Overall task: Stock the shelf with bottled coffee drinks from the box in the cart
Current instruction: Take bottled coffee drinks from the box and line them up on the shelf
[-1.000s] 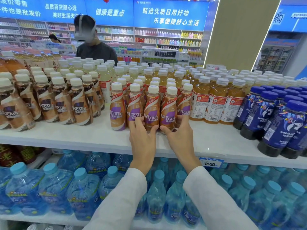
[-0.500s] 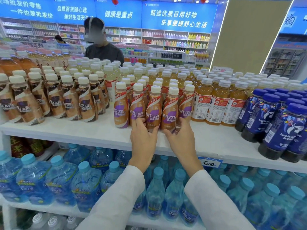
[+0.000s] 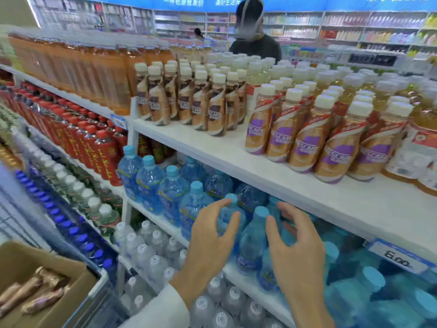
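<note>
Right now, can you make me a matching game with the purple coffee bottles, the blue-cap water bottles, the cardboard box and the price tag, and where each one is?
Things:
1. purple coffee bottles
2. blue-cap water bottles
3. cardboard box
4. price tag

Places:
A. low in the left corner
B. stuck on the front edge of the white shelf
C. standing on top of the white shelf
D. under the white shelf

Pairs: 1-C, 2-D, 3-A, 4-B

Left hand (image 3: 210, 242), right hand (image 3: 298, 252) — below coffee bottles (image 3: 307, 143)
</note>
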A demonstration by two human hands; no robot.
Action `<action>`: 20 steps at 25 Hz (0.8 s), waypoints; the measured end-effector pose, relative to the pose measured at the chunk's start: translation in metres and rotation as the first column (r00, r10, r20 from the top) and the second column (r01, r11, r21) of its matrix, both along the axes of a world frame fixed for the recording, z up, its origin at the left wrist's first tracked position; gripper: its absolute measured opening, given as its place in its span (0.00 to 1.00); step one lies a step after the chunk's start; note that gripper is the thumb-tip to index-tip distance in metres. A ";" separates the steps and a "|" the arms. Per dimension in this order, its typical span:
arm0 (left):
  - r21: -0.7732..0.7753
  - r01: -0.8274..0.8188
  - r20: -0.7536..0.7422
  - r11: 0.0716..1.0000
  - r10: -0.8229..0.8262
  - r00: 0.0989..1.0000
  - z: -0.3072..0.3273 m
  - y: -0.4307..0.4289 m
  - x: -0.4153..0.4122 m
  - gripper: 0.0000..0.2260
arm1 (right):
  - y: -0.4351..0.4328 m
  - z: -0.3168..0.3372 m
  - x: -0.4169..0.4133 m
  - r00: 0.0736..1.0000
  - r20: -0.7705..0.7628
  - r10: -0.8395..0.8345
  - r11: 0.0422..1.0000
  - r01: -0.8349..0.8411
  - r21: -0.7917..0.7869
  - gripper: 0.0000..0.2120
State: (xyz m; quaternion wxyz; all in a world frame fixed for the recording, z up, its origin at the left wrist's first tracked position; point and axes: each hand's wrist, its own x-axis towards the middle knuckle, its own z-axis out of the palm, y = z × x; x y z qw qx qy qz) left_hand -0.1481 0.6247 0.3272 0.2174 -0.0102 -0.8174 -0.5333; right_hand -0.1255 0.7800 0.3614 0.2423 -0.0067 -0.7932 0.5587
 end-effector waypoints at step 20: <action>0.157 -0.785 0.568 0.599 0.596 0.568 -0.162 -0.370 0.232 0.06 | -0.360 -0.198 0.050 0.531 0.689 0.492 0.787 -0.610 -0.092 0.11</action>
